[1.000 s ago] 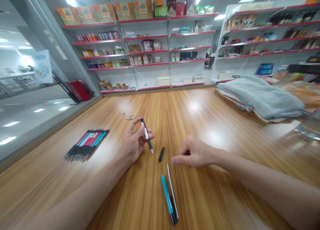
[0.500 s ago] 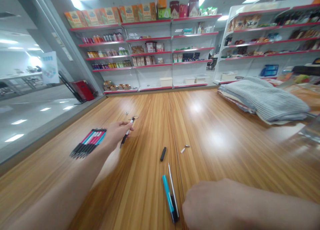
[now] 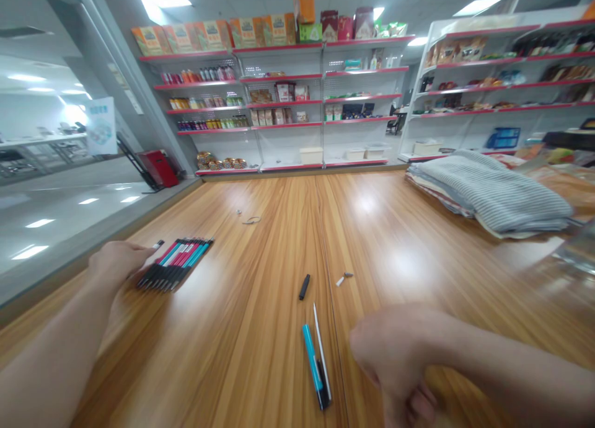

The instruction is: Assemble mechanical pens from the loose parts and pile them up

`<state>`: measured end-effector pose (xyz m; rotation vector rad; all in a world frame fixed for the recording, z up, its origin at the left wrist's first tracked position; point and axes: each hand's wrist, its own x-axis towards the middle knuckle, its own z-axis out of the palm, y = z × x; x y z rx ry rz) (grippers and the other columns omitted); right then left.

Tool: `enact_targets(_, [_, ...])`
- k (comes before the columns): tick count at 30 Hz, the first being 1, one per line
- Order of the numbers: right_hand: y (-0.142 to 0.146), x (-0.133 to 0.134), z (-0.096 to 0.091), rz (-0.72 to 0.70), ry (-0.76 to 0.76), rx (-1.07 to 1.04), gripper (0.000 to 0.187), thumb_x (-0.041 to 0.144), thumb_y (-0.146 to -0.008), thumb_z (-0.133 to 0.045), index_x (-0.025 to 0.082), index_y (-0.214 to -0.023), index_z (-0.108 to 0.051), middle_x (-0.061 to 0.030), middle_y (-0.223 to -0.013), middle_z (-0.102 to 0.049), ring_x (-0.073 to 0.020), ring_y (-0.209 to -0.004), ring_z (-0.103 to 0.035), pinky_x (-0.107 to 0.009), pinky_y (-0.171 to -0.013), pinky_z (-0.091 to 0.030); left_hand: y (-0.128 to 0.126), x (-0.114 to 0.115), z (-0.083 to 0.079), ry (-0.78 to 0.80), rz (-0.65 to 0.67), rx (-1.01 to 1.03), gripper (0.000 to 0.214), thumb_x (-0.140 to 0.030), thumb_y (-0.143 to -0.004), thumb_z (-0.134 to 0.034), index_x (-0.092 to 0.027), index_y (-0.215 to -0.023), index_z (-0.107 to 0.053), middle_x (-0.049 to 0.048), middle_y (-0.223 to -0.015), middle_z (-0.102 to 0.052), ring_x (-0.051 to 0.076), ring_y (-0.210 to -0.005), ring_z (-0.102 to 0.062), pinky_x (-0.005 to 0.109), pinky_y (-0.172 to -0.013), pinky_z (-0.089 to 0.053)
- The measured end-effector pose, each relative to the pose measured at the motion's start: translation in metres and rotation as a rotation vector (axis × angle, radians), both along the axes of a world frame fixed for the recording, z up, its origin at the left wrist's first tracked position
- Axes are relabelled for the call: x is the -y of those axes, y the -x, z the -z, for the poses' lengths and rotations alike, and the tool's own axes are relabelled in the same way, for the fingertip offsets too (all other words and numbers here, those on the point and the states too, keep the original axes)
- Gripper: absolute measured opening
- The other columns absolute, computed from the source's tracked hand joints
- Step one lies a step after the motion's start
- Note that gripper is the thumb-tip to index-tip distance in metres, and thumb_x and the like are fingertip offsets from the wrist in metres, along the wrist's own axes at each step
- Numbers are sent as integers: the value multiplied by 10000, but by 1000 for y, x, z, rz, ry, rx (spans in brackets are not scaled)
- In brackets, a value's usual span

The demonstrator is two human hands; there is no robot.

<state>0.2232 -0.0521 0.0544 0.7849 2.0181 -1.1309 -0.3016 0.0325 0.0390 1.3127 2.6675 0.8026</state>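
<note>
My left hand [image 3: 118, 260] is at the far left, closed on a white and black ballpoint pen [image 3: 158, 245], beside the left end of a neat row of pens [image 3: 179, 263] with pink, blue and black barrels. Most of the held pen is hidden by the hand. My right hand [image 3: 395, 353] hangs over the near right, fingers curled downward and slightly blurred; whatever is inside them is hidden. To its left lie a blue pen barrel [image 3: 312, 360] with a black end and a thin white refill [image 3: 320, 344]. Farther up rests a short black grip piece [image 3: 304, 287].
A small metal tip and white piece [image 3: 341, 281] lie right of the table seam. A thin wire-like loop [image 3: 251, 220] and a tiny metal bit [image 3: 238, 211] are farther back. Folded striped cloths [image 3: 493, 189] are stacked at right. Stocked shelves [image 3: 283, 124] stand behind the wooden table [image 3: 260, 353].
My left hand has carried the white and black pen leftward, from the row's right side to its left end. The right hand has lifted and turned a little, showing its curled fingers.
</note>
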Motion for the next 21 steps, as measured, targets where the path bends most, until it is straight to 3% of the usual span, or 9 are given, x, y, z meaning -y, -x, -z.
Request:
enact_targets(3, [2,-2,-6,9,-12,71,390,363,-549,-816,176,-330,-553,17,-360,-549,-140,-380,-587,-193,-380,-396,8,2,8,242,-128,-116,345,-551,-601,-728,-220,-699,-721,-1,-477,-528,169,-489,-416,232,-583,-333])
enact_targets(7, [3,-1,-3,22,26,108,388,367,-546,-823,170,-344,-556,7,-376,-564,-146,-391,-593,-203,-402,-420,11,-2,19,223,-37,-178,406,-593,-630,-681,-248,-835,-740,8,-668,-627,146,-526,-419,220,-562,-314])
enact_targets(11, [3,-3,2,4,71,117,388,370,-583,-810,161,-365,-565,-3,-386,-576,-145,-404,-600,-205,-430,-430,6,-4,24,166,14,-201,430,-600,-671,-645,-266,-928,-732,-6,-733,-643,136,-559,-423,208,-554,-296])
enact_targets(14, [4,-7,4,-7,92,155,350,383,-579,-806,158,-411,-598,-3,-413,-591,-155,-455,-628,-202,-449,-428,-4,2,20,148,23,-198,460,-590,-693,-632,-251,-992,-718,-6,-759,-645,134,-588,-437,201,-559,-303])
enact_targets(18, [8,-13,7,-56,169,276,259,364,-554,-814,161,-517,-658,6,-492,-634,-157,-579,-671,-177,-483,-415,-22,12,10,151,151,-210,565,-646,-762,-527,-204,-1074,-688,16,-824,-642,142,-655,-466,190,-573,-316])
enact_targets(21, [9,-13,8,-68,159,289,269,372,-601,-788,163,-516,-642,9,-499,-635,-152,-609,-674,-177,-522,-425,-28,11,7,158,147,-230,562,-640,-765,-526,-200,-1075,-690,14,-813,-640,142,-665,-471,186,-568,-302])
